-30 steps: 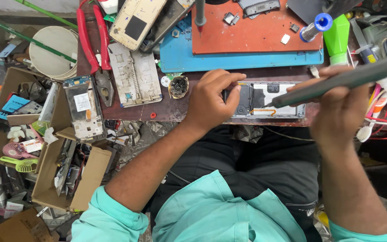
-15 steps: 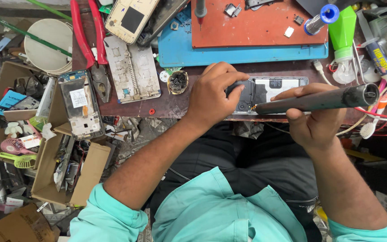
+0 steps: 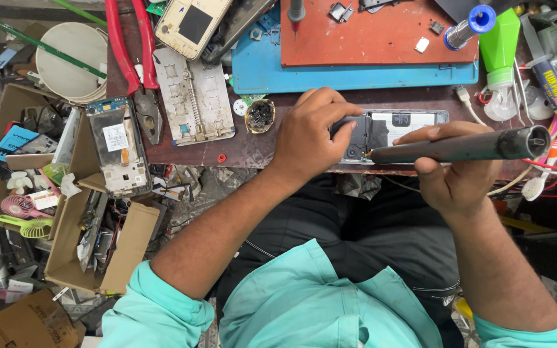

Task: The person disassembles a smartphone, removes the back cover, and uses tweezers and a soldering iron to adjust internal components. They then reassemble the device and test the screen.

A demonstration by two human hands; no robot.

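Note:
An opened phone (image 3: 400,131) lies flat near the front edge of the dark worktable (image 3: 253,149), its insides facing up. My left hand (image 3: 312,133) presses down on the phone's left end and holds it steady. My right hand (image 3: 454,174) grips a dark cylindrical soldering tool (image 3: 459,147). The tool lies nearly level, and its tip touches the phone's lower edge close to my left fingers. A cable runs off the tool's rear end to the right.
A blue mat (image 3: 356,76) with an orange mat (image 3: 381,35) on it lies behind the phone. Left of them lie a metal phone frame (image 3: 193,96), red pliers (image 3: 130,45) and a small sooty dish (image 3: 260,116). Cardboard boxes (image 3: 66,212) of parts sit at left. A green bottle (image 3: 499,48) stands at right.
My right hand has brought the tool lower and leftward, so its tip now rests on the phone. My left hand stays on the phone's left end.

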